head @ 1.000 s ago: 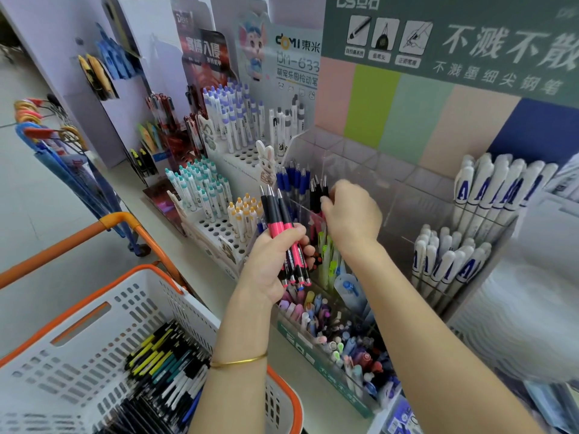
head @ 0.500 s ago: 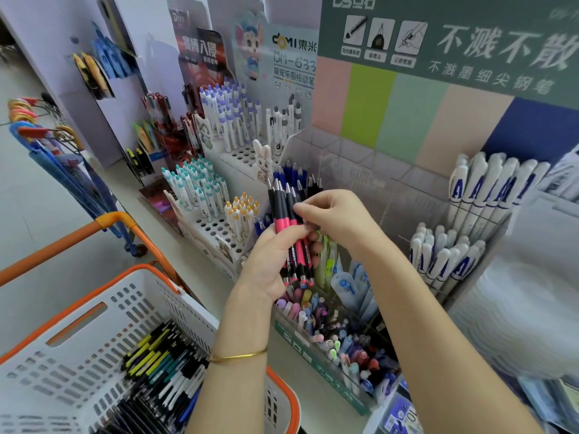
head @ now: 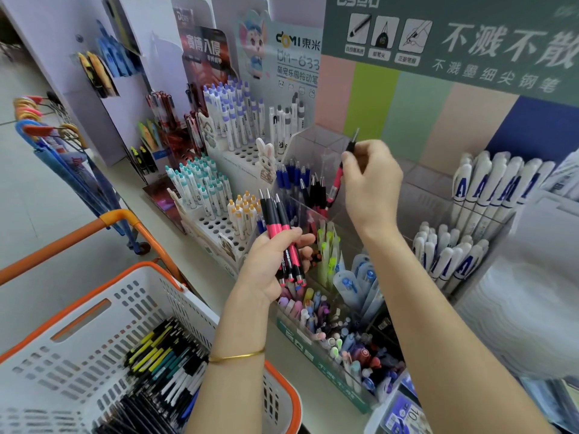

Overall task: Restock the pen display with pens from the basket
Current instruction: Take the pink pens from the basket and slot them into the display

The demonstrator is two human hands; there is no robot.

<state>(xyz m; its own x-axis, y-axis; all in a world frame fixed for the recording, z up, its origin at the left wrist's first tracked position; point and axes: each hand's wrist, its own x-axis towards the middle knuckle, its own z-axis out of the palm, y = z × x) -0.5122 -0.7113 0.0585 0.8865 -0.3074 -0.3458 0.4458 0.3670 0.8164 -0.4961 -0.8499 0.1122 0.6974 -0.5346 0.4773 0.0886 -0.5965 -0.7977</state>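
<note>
My left hand (head: pixel 275 261) grips a small bunch of black-and-pink pens (head: pixel 279 233), tips down, in front of the clear pen display (head: pixel 313 142). My right hand (head: pixel 372 183) pinches a single black-and-pink pen (head: pixel 336 180) by its upper end and holds it upright over a clear compartment that has black and blue pens (head: pixel 300 180) standing in it. The pen's lower tip is among the black pens there. The white basket (head: pixel 94 333) with orange rim sits at lower left with several mixed pens (head: pixel 163 364) lying in it.
White peg-hole racks with teal-capped pens (head: pixel 200 186) and purple-capped pens (head: pixel 232 111) stand left of the display. White pens with blue lettering (head: pixel 488 189) fill the rack at right. A front tray (head: pixel 341 339) holds pastel pens. An orange trolley handle (head: pixel 125 220) rises beside the basket.
My right hand has drawn one pink pen out of the bunch in my left hand and carried it up and right, over the clear compartment. The left hand has stayed about where it was.
</note>
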